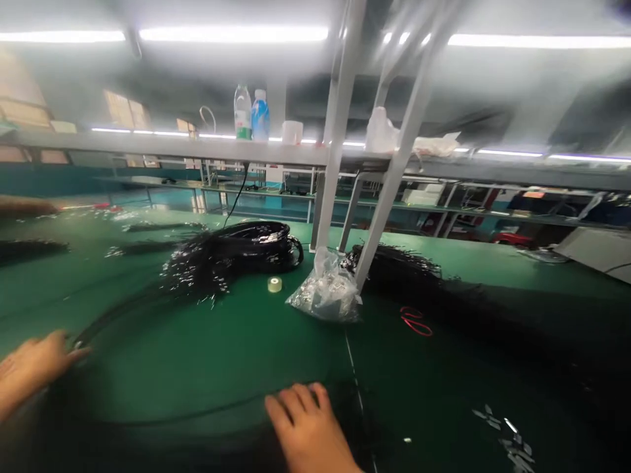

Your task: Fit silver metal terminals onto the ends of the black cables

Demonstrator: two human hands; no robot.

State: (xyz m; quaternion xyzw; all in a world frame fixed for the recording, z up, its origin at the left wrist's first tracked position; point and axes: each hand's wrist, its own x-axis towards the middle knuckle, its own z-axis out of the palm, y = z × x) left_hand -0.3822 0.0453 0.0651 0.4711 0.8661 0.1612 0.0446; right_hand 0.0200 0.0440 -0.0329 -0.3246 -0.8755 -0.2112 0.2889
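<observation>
My left hand [34, 368] is at the lower left edge, fingers pinched on the end of a black cable bundle [128, 309] that curves away over the green table [236, 348]. My right hand [308, 430] lies at the bottom centre, fingers together and curled down on a dark blurred mass of black cables [187, 427] along the near edge. Whether those fingers grip the cables I cannot make out. The picture is smeared by motion.
A coiled heap of black cables with metal ends [231, 256] lies mid-table beside a small tape roll [275, 284] and a clear plastic bag of parts [325, 292]. More black cables [444, 289] lie right, near red bands [415, 322]. White posts [338, 131] carry a shelf with bottles [251, 115].
</observation>
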